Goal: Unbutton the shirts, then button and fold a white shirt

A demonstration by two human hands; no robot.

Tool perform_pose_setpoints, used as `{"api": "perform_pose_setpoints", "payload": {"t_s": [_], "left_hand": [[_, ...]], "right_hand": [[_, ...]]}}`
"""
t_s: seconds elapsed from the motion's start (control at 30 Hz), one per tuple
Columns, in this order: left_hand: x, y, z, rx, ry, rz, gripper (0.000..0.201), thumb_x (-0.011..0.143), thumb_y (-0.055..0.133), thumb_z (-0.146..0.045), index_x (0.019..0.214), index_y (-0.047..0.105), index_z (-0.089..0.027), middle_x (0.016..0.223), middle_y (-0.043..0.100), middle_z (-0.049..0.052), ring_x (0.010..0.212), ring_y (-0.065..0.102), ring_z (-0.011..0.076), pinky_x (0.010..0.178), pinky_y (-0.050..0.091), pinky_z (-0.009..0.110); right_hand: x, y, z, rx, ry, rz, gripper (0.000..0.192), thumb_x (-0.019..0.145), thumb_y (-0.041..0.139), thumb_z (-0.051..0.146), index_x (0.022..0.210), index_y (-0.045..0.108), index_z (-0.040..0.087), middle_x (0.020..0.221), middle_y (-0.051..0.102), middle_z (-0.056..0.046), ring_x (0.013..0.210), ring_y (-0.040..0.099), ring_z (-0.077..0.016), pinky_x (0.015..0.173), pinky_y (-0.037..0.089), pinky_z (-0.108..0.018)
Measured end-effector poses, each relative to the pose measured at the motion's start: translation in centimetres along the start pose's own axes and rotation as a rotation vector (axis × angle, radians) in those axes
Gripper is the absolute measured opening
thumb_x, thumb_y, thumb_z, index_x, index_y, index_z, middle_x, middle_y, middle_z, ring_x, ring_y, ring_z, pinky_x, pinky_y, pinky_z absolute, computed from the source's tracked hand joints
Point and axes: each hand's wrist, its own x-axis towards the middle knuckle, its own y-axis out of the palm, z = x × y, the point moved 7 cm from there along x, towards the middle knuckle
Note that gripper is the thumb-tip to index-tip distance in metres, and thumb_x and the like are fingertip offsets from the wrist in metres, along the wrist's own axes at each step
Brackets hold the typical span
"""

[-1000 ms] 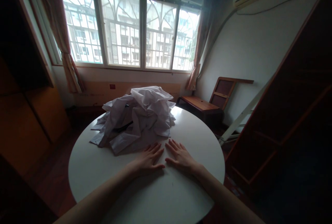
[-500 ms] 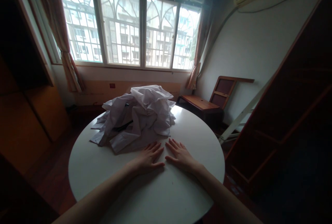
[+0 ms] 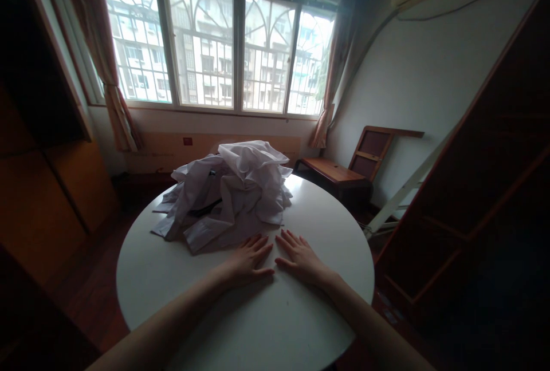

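Both my hands rest flat on a round white table, palms down. The fingers of my left hand are spread, with their tips at the near edge of a rumpled heap of pale cloth. Whether those fingertips touch the cloth I cannot tell. To its right, my right hand lies with fingers apart, just short of the heap. Neither hand holds anything. The heap looks like crumpled whitish-grey garments, with a dark strip showing among the folds. Its lower layers are hidden.
Beyond the table on the right stands a low wooden bench with a framed panel leaning by it. A white ladder-like frame and a dark wooden cabinet are further right. Orange-brown cupboards stand left.
My hands stay flat in the same place on the table, and the cloth heap is unchanged. The whole view has shifted very slightly.
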Motion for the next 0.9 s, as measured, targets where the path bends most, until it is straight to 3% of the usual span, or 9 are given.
{"api": "perform_pose_setpoints", "payload": {"t_s": [0.9], "left_hand": [[-0.05,-0.22,-0.20,-0.009,0.016,-0.013,0.071,0.075,0.033,-0.066,0.133,0.030,-0.025,0.142,0.024,0.005,0.130,0.019,0.0264,0.104,0.019,0.042]], "right_hand": [[0.22,-0.01,-0.11,0.015,0.006,-0.022,0.073,0.076,0.033,0.066,0.135,0.026,0.024,0.144,0.014,-0.007,0.132,0.010,-0.0235,0.105,0.009,-0.041]]}}
